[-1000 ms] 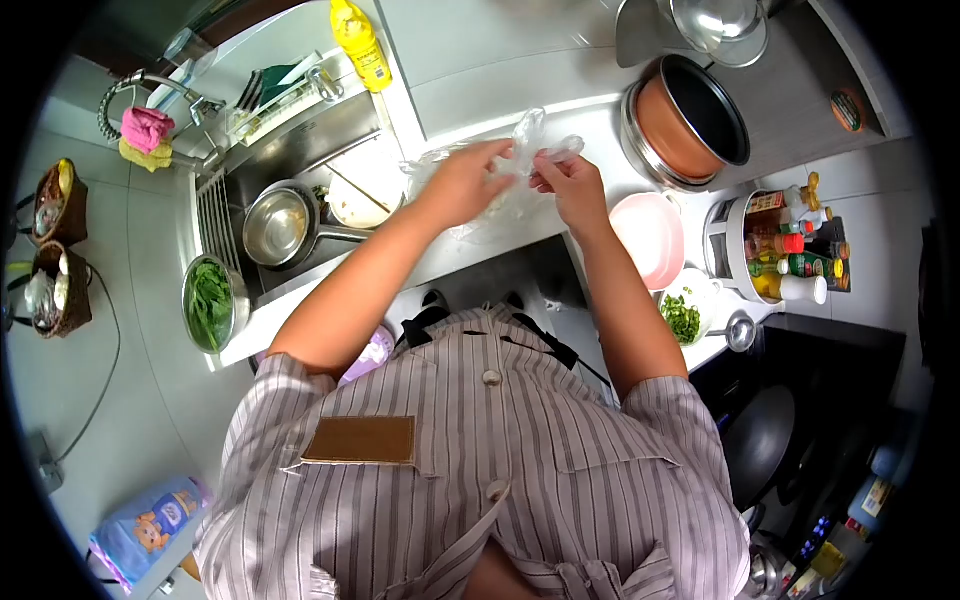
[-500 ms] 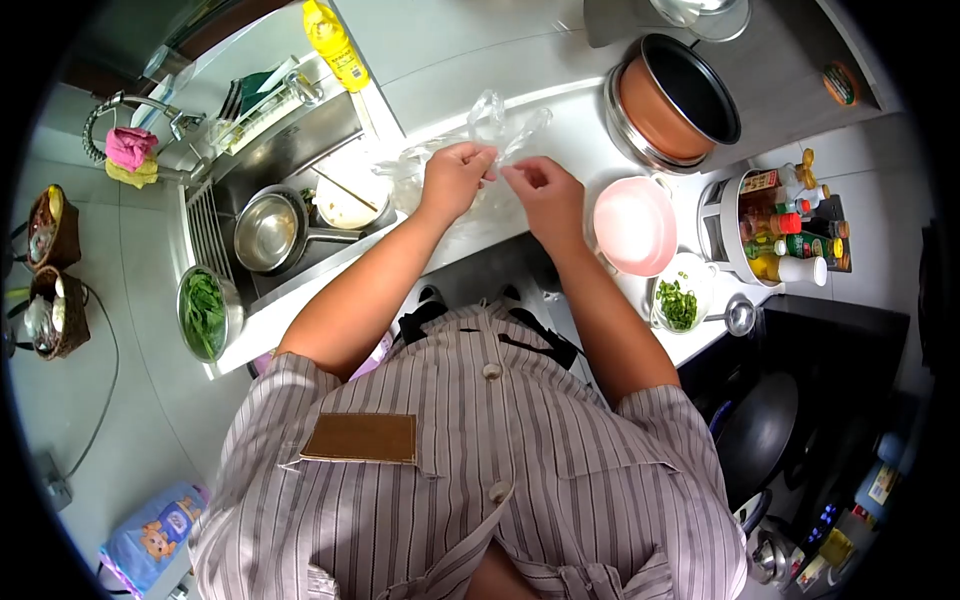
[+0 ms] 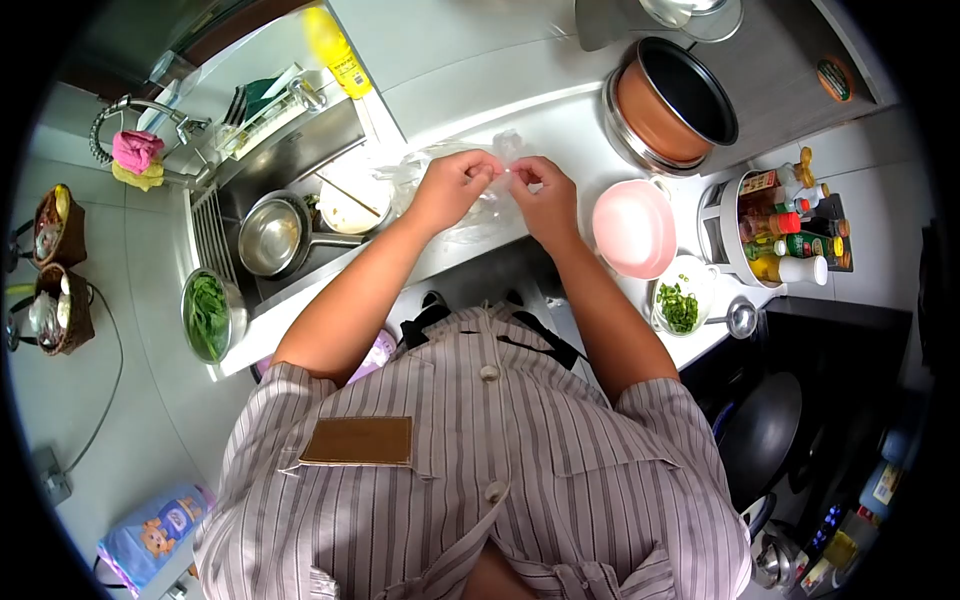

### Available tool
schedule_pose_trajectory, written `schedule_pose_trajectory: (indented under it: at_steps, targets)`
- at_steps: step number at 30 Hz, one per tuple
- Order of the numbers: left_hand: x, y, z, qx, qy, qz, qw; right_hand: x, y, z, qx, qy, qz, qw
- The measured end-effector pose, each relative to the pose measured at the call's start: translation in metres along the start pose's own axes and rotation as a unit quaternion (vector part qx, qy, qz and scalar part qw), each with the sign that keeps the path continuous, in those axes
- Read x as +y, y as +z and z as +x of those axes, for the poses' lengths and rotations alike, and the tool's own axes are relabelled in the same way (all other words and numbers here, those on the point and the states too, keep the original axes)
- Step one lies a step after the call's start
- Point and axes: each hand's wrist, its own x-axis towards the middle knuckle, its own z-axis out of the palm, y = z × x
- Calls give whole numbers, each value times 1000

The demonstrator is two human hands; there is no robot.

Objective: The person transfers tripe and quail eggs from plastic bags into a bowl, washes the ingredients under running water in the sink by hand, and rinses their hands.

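Note:
A clear, crumpled plastic bag (image 3: 487, 218) lies on the white counter, partly hidden under my hands. Its upper end rises between them. My left hand (image 3: 452, 190) has thumb and fingers pinched together on the bag. Close beside it, fingertips almost meeting, my right hand (image 3: 547, 200) also pinches the plastic, with its fingers curled. Just right of my right hand is a pink pot (image 3: 634, 230). Below that pot stands a white bowl (image 3: 697, 272) with chopped green vegetables (image 3: 677, 308) in it.
On the left, the sink (image 3: 335, 130) holds metal pans (image 3: 270, 237) and a white bowl (image 3: 352, 208) with chopsticks. Leafy greens (image 3: 207, 315) fill a metal bowl at the counter's end. An orange pot (image 3: 655, 110), a condiment rack (image 3: 728, 232) and a wok (image 3: 762, 435) are on the right.
My hands have come closer together at the fingertips. The bag's loose top loops, which stood up above my hands, now sit lower and more bunched.

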Motion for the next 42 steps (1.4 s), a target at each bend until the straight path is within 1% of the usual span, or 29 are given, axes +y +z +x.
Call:
schedule_pose_trajectory:
  at_steps: [2, 3, 6, 8, 9, 11, 14, 15, 17, 18, 20, 21, 23, 24, 26, 27, 29, 30, 32, 35, 36, 38, 40, 41, 42]
  targets:
    - [2, 2, -2, 16, 65, 48, 997, 1, -1, 0, -25, 59, 41, 997]
    - [4, 3, -3, 22, 61, 54, 996, 1, -1, -1, -36, 89, 60, 994]
    - [6, 7, -5, 28, 53, 81, 995, 4, -1, -4, -33, 69, 68, 995]
    - [-2, 5, -3, 21, 56, 116, 992, 7, -3, -6, -37, 28, 60, 997]
    - [-1, 2, -1, 15, 78, 149, 986, 9, -4, -7, -40, 6, 57, 998]
    - [2, -3, 4, 5, 122, 215, 969, 12, -4, -9, -33, 0, 71, 997]
    - [4, -7, 10, -1, 114, 167, 979, 17, -4, -11, -11, -15, 59, 998]
    - [2, -5, 9, 26, 103, 191, 976, 19, -4, -11, -2, -22, 49, 999]
    - [-3, 5, 5, 77, 80, 240, 964, 27, -6, -11, -33, -33, -22, 999]
    - [-3, 7, 4, 84, 72, 225, 968, 26, -7, -9, -48, -39, -58, 996]
    - [-3, 10, 0, 94, 55, 195, 975, 23, -10, -7, -39, -14, -38, 998]
    - [-3, 12, 0, 99, 66, 164, 979, 17, -11, -4, -35, -2, -29, 999]
    - [-2, 15, -1, 109, 88, 102, 985, 7, -9, 2, -31, -13, -6, 999]
    - [-2, 14, -1, 114, 97, 115, 982, 2, -9, 5, -28, -19, 5, 999]
    - [-1, 13, 0, 122, 116, 140, 976, -7, -12, 9, -89, -1, -67, 994]
    - [-1, 13, 0, 124, 107, 141, 976, -10, -12, 11, -120, 7, -103, 987]
    - [-1, 12, 1, 128, 88, 144, 977, -5, -6, 13, -140, -20, -109, 984]
    - [-1, 11, 1, 126, 125, 175, 968, -3, -4, 12, -149, -32, -112, 982]
    - [-1, 7, 5, 122, 199, 235, 944, -1, -3, 10, -102, -125, -136, 977]
    - [1, 6, 8, 80, 112, 231, 963, 2, -2, 10, -31, -261, -183, 947]
    - [1, 10, 7, 83, 68, 167, 980, 4, -2, 11, -5, -305, -200, 931]
    - [-1, 22, 6, 85, -19, 37, 996, 7, -2, 14, 3, -317, -197, 928]
    - [-17, 24, 11, 136, -64, -87, 985, 8, -5, 14, 4, -336, -200, 920]
    - [-27, 23, 15, 160, -86, -148, 972, 7, -6, 12, -2, -352, -203, 914]
    - [-36, 15, 21, 157, -141, -253, 944, 7, -7, 11, -7, -367, -205, 907]
